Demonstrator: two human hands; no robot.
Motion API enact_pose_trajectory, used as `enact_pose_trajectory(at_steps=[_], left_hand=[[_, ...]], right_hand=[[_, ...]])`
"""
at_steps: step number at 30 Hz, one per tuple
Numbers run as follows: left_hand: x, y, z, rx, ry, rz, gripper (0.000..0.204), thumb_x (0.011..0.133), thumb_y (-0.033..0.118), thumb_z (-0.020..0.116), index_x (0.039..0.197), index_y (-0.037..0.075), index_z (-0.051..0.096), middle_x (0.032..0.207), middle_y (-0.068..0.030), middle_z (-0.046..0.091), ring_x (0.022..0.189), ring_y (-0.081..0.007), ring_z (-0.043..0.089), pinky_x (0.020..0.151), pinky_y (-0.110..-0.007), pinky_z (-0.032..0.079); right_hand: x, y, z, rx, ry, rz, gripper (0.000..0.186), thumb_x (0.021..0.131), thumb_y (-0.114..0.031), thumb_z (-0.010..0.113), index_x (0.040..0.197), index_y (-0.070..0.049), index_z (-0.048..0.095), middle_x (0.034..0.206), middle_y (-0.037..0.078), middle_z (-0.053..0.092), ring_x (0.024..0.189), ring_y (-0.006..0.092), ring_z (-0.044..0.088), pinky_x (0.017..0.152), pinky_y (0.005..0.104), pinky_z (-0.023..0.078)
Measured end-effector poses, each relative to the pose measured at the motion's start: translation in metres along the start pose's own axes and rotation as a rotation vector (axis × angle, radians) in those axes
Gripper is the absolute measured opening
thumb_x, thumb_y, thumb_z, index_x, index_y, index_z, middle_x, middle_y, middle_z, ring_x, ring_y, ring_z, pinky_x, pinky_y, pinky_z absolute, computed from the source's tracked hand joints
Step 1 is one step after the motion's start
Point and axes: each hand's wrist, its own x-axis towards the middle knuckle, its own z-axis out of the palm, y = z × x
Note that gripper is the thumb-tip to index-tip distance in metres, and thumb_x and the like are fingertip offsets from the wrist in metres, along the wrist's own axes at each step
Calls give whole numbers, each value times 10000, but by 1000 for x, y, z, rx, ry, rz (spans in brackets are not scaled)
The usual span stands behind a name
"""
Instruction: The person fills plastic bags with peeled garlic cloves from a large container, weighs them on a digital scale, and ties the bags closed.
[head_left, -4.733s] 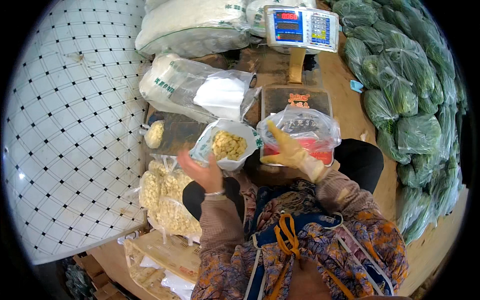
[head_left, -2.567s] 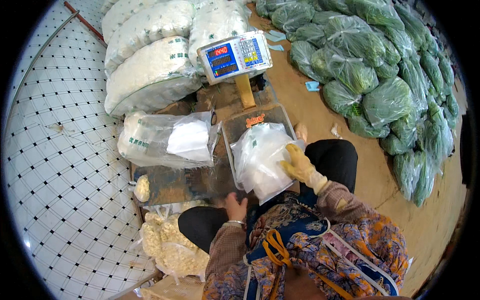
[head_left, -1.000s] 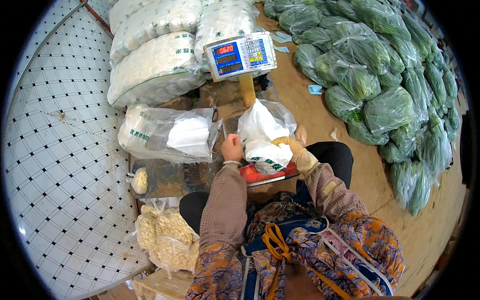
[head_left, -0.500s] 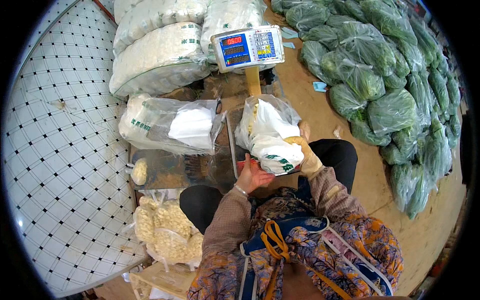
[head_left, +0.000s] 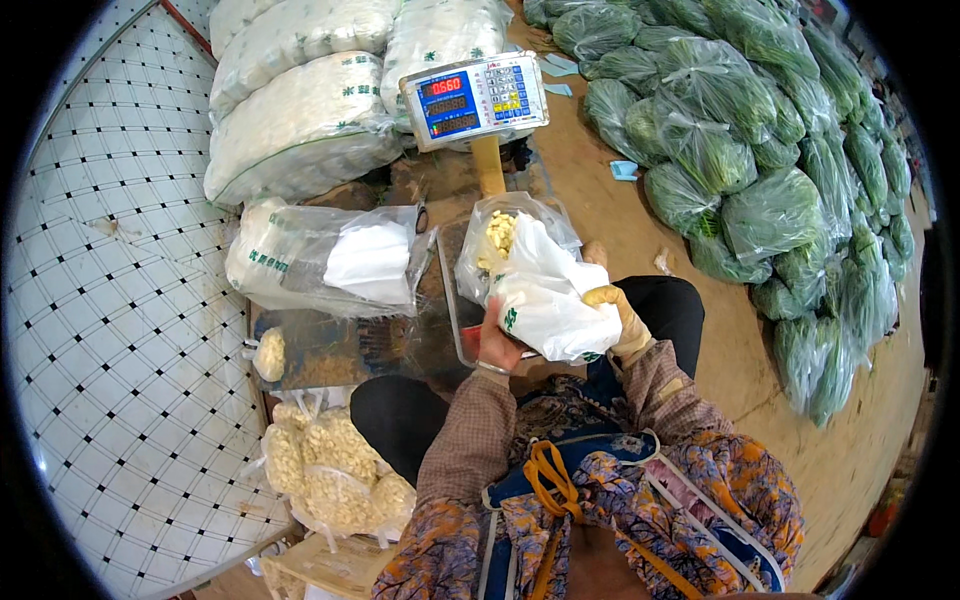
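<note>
Both of my hands hold a white plastic bag (head_left: pixel 548 290) with green print, tilted above the front of the scale's metal tray (head_left: pixel 448 290). My bare left hand (head_left: pixel 497 338) grips the bag's left side, its fingertips partly hidden behind it. On the right side my right hand (head_left: pixel 624 318), in a tan glove, has its fingers closed on the bag. Just beyond it, a clear plastic bag (head_left: pixel 548 215) of small pale yellow pieces (head_left: pixel 498 238) rests on the tray, partly covered by the white bag. The scale's display (head_left: pixel 474 100) stands lit behind.
Left of the scale lies a clear bag (head_left: pixel 300 260) with white bundles inside. Large white sacks (head_left: pixel 310 110) are stacked at the back left. Bagged green vegetables (head_left: pixel 740 150) heap up on the right. Bags of pale yellow pieces (head_left: pixel 330 450) sit by my left knee.
My left hand has gone from palm-up under the white bag to gripping its left side. The bag has tilted, uncovering more yellow pieces. The scale's reading has changed, and the view has shifted slightly.
</note>
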Motion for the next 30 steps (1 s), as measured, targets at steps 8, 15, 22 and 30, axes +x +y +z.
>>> enact_pose_trajectory(at_steps=[8, 15, 22, 30], left_hand=[[21, 18, 4, 61, 51, 91, 521, 863, 422, 322, 1186, 15, 355, 1135, -129, 470, 1014, -257, 484, 850, -380, 415], [29, 42, 1, 114, 5, 53, 652, 832, 554, 185, 1198, 44, 360, 1155, -122, 454, 1054, -266, 446, 901, -391, 344], [32, 35, -24, 192, -53, -30, 670, 815, 571, 212, 1212, 46, 340, 1164, -127, 442, 1058, -275, 439, 903, -394, 342], [38, 51, -22, 229, -88, -70, 702, 792, 594, 248, 1232, 50, 314, 1177, -133, 426, 1064, -287, 430, 906, -400, 340]], right_hand=[[2, -7, 30, -94, -55, -130, 563, 686, -118, 486, 1203, 28, 320, 1086, 196, 485, 947, 282, 524, 836, 350, 430], [35, -1, 4, -102, -47, -79, 488, 711, -159, 508, 1147, 28, 391, 1061, 180, 508, 917, 276, 537, 817, 346, 442], [39, 10, -26, -401, -28, -72, 496, 705, -162, 544, 1142, 22, 400, 1056, 163, 512, 923, 259, 527, 822, 338, 430], [35, 11, -27, -701, -117, -59, 505, 698, -165, 585, 1137, 16, 410, 1050, 144, 518, 930, 240, 515, 828, 328, 417]])
